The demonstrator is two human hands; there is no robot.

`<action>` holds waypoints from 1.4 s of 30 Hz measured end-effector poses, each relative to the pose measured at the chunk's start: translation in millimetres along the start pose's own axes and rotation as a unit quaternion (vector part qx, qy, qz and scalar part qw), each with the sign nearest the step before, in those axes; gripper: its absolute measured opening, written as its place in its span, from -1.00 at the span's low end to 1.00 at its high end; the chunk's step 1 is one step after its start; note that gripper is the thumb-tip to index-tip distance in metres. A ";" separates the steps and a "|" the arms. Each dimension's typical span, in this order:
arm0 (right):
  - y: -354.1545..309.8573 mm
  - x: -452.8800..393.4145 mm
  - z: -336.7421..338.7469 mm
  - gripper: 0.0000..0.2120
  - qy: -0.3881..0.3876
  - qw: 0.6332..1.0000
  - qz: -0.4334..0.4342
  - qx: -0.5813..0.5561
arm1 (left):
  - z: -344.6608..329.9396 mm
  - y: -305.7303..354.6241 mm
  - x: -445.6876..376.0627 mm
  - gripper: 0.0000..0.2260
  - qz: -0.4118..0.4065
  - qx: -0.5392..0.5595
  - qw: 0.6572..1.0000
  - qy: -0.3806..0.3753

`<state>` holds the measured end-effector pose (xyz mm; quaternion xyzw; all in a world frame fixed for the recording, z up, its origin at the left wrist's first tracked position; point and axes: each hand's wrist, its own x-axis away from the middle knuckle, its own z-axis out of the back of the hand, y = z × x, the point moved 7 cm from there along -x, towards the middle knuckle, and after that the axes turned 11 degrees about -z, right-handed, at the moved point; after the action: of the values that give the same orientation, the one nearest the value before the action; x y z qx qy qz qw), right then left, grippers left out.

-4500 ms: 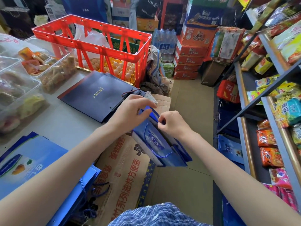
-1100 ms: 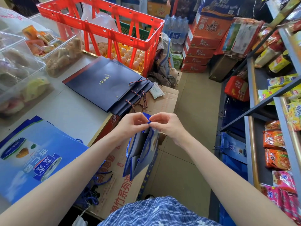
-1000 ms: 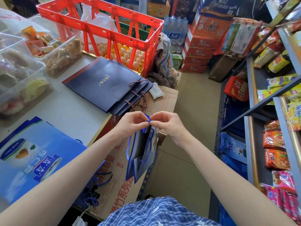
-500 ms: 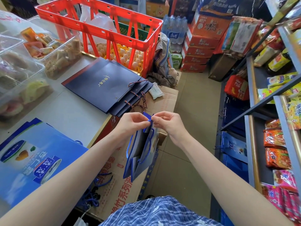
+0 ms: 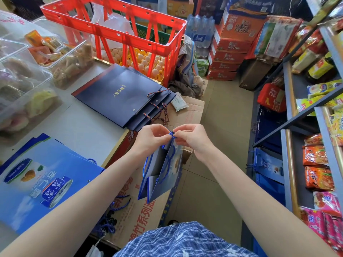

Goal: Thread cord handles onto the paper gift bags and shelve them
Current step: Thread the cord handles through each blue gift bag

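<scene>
A small blue paper gift bag hangs folded in front of me, above a cardboard box. My left hand and my right hand meet at its top edge, both pinching a blue cord between fingertips. A loop of the same blue cord dangles down the bag's side. A stack of navy gift bags with twisted cord handles lies on the counter. Light blue printed bags lie flat at the near left. Loose blue cords hang by the counter's edge.
A red crate stands over egg trays at the back of the counter. Clear snack tubs fill the left. A metal shelf rack with snack packets lines the right, blue bags on its lower level. Drink cartons stand behind.
The bag swung from lying tilted in my hands to hanging straight down. Both hands rose to its top edge and now work the cord end together with small finger movements.
</scene>
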<state>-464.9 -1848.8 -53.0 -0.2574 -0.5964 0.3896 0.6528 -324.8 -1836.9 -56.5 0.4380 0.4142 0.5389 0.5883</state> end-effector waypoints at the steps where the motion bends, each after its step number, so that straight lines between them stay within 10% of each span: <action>1: -1.6 0.3 -1.1 -0.86 -0.008 1.000 0.009 0.019 | -0.3 1.0 -0.5 -0.97 -0.005 -0.010 1.000 -0.008; 14: -14.8 -0.1 -2.5 -0.84 0.004 0.982 0.087 0.167 | 2.6 17.4 -5.7 -0.94 -0.050 -0.133 0.990 0.004; 24: -14.7 -2.3 -7.8 -0.78 -0.099 0.987 0.086 0.097 | 0.7 -1.2 -0.5 -0.95 0.147 0.162 0.974 -0.058; 34: -18.2 -1.9 -2.0 -0.78 -0.135 0.989 0.020 -0.064 | 8.0 33.8 -7.8 -0.87 -0.021 0.067 0.988 -0.140; 42: -13.7 -1.8 -0.3 -0.84 -0.141 0.969 -0.019 -0.204 | 12.9 54.6 -8.6 -0.90 -0.238 -0.129 0.962 -0.021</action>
<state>-461.8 -1857.9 -43.2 -0.3159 -0.7544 0.2796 0.5029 -327.9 -1844.5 -0.4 0.2580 0.4209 0.4227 0.7600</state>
